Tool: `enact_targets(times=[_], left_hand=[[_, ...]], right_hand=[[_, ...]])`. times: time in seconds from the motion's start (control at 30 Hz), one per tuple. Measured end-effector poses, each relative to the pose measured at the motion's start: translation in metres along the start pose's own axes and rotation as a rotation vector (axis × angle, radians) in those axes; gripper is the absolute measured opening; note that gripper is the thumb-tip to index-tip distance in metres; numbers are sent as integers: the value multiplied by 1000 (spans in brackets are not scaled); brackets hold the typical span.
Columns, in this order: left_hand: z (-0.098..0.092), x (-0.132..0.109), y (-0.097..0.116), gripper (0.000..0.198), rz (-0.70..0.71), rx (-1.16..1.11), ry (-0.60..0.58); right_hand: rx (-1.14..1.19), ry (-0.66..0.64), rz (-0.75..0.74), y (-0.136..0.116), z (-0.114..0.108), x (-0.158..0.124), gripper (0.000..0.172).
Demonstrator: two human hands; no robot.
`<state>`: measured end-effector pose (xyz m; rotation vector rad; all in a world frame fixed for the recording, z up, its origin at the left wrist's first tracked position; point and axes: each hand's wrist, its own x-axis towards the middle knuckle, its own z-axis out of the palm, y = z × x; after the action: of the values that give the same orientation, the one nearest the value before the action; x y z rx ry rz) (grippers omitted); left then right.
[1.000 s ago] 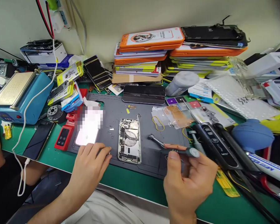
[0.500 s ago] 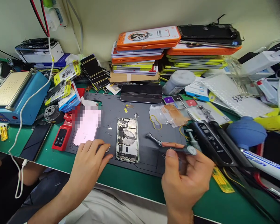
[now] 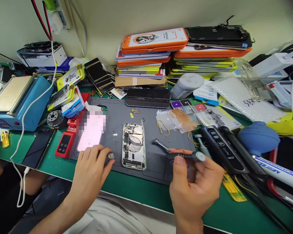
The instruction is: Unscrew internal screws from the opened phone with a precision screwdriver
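Observation:
An opened phone (image 3: 133,147) lies upright in the view on the dark grey mat (image 3: 156,162), its inner parts exposed. Left of it, my left hand (image 3: 94,169) pinches a small metal part (image 3: 110,156) between thumb and index finger. Behind that hand a phone with a pink-white surface (image 3: 90,136) rests on the mat, partly blurred out. To the right, my right hand (image 3: 195,185) is closed on a dark screwdriver (image 3: 189,155) held nearly level. A second short dark tool (image 3: 161,145) sticks out leftward beyond its fingers.
A red device (image 3: 65,143) stands at left, near a blue machine (image 3: 31,104). Stacked boxes (image 3: 143,60) line the wall. A black phone (image 3: 147,97) lies at the mat's back. Right are a black tool (image 3: 222,148) and a blue blower (image 3: 257,138). Another person's knee (image 3: 30,183) shows lower left.
My left hand has shifted slightly left and turned, and the small metal part between its fingertips now shows more fully. My right hand has barely moved.

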<state>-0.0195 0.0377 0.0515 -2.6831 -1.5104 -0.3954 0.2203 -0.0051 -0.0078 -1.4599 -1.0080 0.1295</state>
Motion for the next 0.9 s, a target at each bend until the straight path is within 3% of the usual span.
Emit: enact_targets(times=[0.3,0.57,0.73,0.9], left_hand=[[0,0,-2,9,6,0,29],[13,19,16,9,58,-192,87],[24,24,18,13,44,-213,45],[23,22,17,19,22,-215,51]], right_hand=[[-5,-5,1,2,-1,-2,30],[-47,-2,-22,1,-1,-2,28],[-70,11,-38,2,-1,-2,26],[-64,-1,-34,3,-1,-3,26]])
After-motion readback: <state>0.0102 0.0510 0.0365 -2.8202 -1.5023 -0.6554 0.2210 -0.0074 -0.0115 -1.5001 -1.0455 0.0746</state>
